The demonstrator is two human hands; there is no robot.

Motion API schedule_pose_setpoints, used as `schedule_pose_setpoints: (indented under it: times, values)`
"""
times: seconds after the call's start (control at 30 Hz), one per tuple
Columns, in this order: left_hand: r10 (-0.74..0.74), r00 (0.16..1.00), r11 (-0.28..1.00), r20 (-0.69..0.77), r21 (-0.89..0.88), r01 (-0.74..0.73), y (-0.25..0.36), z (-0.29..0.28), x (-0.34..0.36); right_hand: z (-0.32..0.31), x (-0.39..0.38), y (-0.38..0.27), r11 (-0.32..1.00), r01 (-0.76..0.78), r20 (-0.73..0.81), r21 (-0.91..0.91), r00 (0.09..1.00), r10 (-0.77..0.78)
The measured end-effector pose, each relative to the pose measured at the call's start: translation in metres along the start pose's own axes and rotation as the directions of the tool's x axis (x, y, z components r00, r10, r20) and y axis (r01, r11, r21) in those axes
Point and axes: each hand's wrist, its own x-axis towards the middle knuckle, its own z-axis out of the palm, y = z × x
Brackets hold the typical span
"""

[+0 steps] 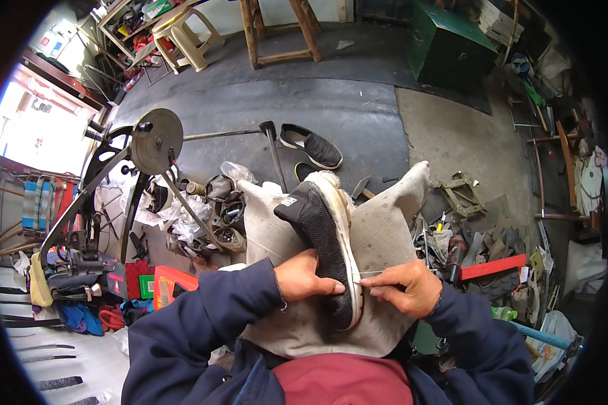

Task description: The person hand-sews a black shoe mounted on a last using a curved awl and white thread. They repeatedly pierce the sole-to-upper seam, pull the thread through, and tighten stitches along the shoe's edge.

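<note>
1. The right hand (407, 287) has its thumb and forefinger drawn near one another beside the shoe's edge; whether they are clamped on the thin pale strand (378, 272) next to them, I cannot tell.
2. The left hand (302, 277) is clamped on the black shoe (330, 246), its thumb lying across the dark upper.
3. The key relation: the shoe lies immediately left of the right fingertips, its white sole (350, 260) turned toward them. Its long axis runs mostly up and down the view, leaning slightly left at the top, so the strand reaches the sole's edge roughly crosswise. Both hands are close, at the shoe's lower half, one on either side.
4. The shoe rests on the pale grey cloth (378, 226) spread over the lap.
5. Beyond the cloth, a second black shoe (323, 150) lies on the dark floor mat (365, 108), well apart from the hands.
6. Hidden or unclear: most of the left fingers are out of sight behind the shoe; the strand is too fine to follow to either end; the shoe's inside does not show.
</note>
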Motion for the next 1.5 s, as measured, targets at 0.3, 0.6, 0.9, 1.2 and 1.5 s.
schedule_pose_setpoints:
  times: [0.3, 0.6, 0.9, 1.2, 1.5]
  values:
    - [0.004, 1.000, 0.999, -0.016, 0.052, -0.003, -0.005, 0.001, -0.001, -0.006, -0.001, -0.003, 0.978, -0.183, 0.099, 0.105, 0.980, 0.173]
    - [0.041, 0.995, 0.995, -0.091, 0.092, -0.032, -0.013, 0.008, 0.004, -0.012, 0.017, -0.003, 0.989, -0.148, 0.156, -0.005, 0.977, 0.146]
    - [0.033, 0.995, 0.996, -0.090, -0.082, -0.041, -0.015, 0.003, 0.007, -0.003, 0.024, 0.008, 0.930, -0.334, 0.145, 0.152, 0.938, 0.313]
    - [0.026, 0.995, 0.989, -0.095, -0.143, -0.039, -0.014, 0.002, 0.006, 0.007, 0.017, -0.002, 0.987, -0.094, -0.006, -0.133, 0.996, 0.094]
    - [0.061, 0.993, 0.994, -0.098, -0.090, -0.070, -0.017, 0.002, 0.009, 0.011, 0.014, -0.003, 0.892, 0.127, 0.009, -0.434, 0.991, -0.137]
